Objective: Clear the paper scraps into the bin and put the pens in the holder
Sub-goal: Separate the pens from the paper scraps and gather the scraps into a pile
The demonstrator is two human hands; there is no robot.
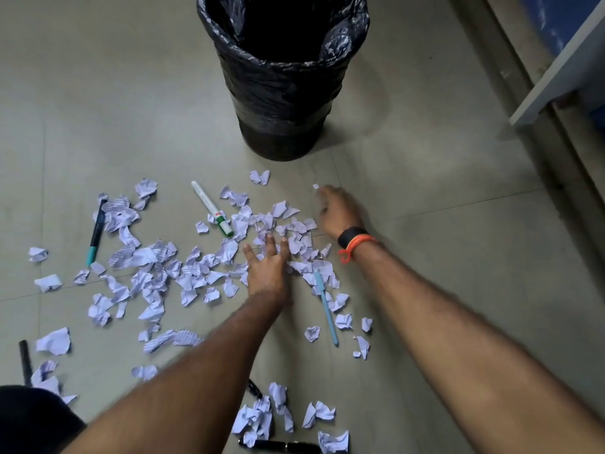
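Several crumpled white paper scraps lie scattered over the grey tiled floor. A black bin lined with a black bag stands beyond them. My left hand rests flat, fingers spread, on the middle heap of scraps. My right hand, with a black and an orange band at the wrist, lies at the heap's right edge, fingers loosely curved, nothing gripped. A white marker with a green end, a dark pen with a teal end and a light blue pen lie among the scraps. No holder is in view.
Black pens lie at the left edge, under my left forearm and at the bottom. A pale blue-grey furniture edge runs along the upper right. A dark object fills the bottom left corner.
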